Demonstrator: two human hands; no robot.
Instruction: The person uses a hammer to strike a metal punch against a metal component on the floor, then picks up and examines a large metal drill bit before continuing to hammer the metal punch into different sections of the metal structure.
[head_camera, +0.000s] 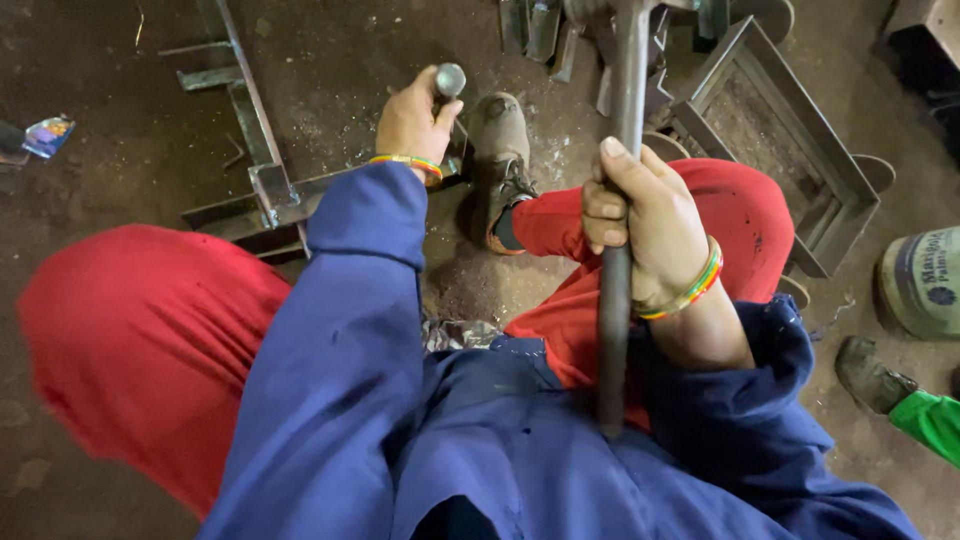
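Note:
My left hand (412, 120) is closed around a short metal punch or chisel (450, 80), whose round shiny top shows above my fingers. It stands over an angle-iron frame (262, 180) lying on the dirt floor. My right hand (645, 225) grips the long dark metal handle (615, 300) of a hammer, which runs from my lap up past the top edge of the view. The hammer's head is cut off at the top. Both wrists wear striped bangles. I wear a blue jacket and red trousers, and my boot (503, 150) rests by the frame.
A rectangular angle-iron frame (830, 180) lies at the right, with more steel offcuts (540, 30) at the top. A paint bucket (925, 280) stands at the far right. Another person's boot (870, 372) and green sleeve or leg (935, 420) show at the lower right.

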